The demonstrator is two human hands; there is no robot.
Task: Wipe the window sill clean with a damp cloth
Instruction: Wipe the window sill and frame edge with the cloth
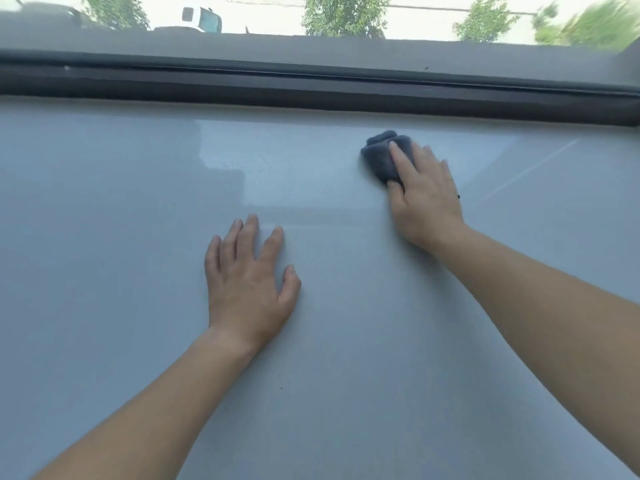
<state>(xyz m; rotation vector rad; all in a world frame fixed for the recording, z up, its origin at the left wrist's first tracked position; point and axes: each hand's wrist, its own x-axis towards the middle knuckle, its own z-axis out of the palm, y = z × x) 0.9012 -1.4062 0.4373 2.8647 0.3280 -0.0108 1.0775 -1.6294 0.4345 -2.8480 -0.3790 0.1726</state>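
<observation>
A wide, pale grey glossy window sill (121,220) fills most of the view. My right hand (424,199) lies flat on a folded dark grey cloth (379,157) and presses it onto the sill, a short way in front of the window frame. The cloth sticks out under my fingertips; the rest of it is hidden beneath the palm. My left hand (247,282) rests flat on the sill with fingers spread, nearer to me and left of the cloth, holding nothing.
A dark window frame and track (311,88) runs across the back edge of the sill. Beyond the glass are trees and parked vehicles (201,19). A faint line crosses the sill at the right (533,169).
</observation>
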